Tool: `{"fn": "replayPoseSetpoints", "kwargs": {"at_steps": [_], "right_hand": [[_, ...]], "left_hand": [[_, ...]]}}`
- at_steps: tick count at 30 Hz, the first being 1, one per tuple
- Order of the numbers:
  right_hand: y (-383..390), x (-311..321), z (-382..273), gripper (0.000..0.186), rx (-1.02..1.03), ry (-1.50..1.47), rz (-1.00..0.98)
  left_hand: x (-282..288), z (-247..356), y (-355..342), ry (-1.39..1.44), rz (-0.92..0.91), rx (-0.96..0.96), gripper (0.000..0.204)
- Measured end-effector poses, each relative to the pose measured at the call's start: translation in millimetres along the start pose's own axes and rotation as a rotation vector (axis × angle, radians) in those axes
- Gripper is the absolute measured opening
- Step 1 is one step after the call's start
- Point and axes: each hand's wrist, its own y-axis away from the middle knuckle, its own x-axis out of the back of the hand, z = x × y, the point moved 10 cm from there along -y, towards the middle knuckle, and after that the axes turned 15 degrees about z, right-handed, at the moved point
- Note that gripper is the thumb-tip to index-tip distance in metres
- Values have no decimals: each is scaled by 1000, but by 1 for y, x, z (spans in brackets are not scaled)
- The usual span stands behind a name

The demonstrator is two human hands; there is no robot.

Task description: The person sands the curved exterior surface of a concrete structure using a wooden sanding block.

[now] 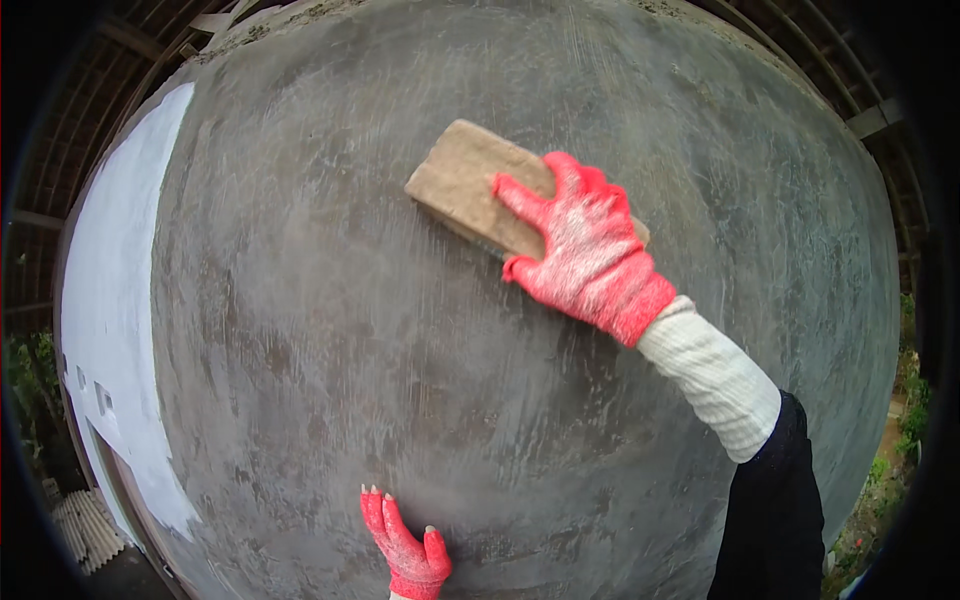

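My right hand (575,245), in a red-and-white knit glove with a pale sleeve, grips a tan, rough rectangular block (460,180) over the upper middle of the grey plastered wall (300,300). The block is tilted, its upper left end higher than the end under my wrist. My left hand (408,540), in a red glove with bare fingertips showing, rests low on the wall with its fingers stretched out and holding nothing.
A white-painted strip (115,280) runs down the wall's left side, with small openings and a doorway edge (110,470) low down. Dark roof timbers (870,115) frame the top corners. Corrugated sheets (85,530) lie at lower left; plants (910,430) show at right.
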Motion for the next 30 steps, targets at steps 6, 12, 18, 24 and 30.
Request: {"fn": "replayPoseSetpoints", "kwargs": {"at_steps": [6,12,18,24,30], "right_hand": [[-69,22,167,77,-700,521,31],[-37,-69,-155,71,237,-147,-288],[-118,-54,19,71,-338,271,42],[-55,-24,16,74,-214,260,101],[112,11,-161,80,267,-448,-401]], "left_hand": [[-21,21,1,37,-104,-117,70],[-25,18,-3,7,-128,-132,71],[-21,17,0,-11,-155,-153,67],[-12,5,7,142,-22,-87,73],[11,-38,23,278,226,212,81]]}}
